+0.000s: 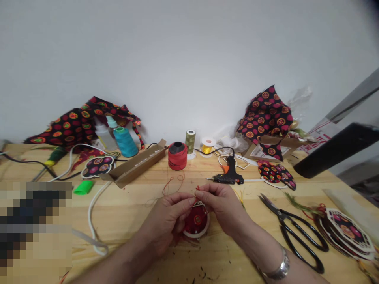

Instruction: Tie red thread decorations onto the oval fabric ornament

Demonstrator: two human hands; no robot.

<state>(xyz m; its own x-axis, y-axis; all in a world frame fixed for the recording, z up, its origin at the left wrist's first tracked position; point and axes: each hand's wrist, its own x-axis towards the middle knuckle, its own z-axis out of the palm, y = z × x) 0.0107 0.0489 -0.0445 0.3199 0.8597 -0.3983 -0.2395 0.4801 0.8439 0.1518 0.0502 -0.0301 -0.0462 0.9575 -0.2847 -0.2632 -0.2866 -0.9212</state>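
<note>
My left hand (168,221) and my right hand (222,207) meet over the wooden table (127,209). Between them is a small round red fabric ornament with a white rim (196,224). The fingertips of both hands pinch together at its top, where a bit of red thread (197,188) sticks up. A thin red thread (171,183) runs back across the table towards a red spool (177,156). A metal bracelet (280,270) circles my right wrist.
Black scissors (299,232) lie to the right, beside a stack of patterned ornaments (346,232). A black glue gun (229,175), green and gold spools, a teal spool (126,141), a cardboard box (136,163), patterned fabric (79,122), a white cord (93,213) and a green cap (83,187) lie behind and left.
</note>
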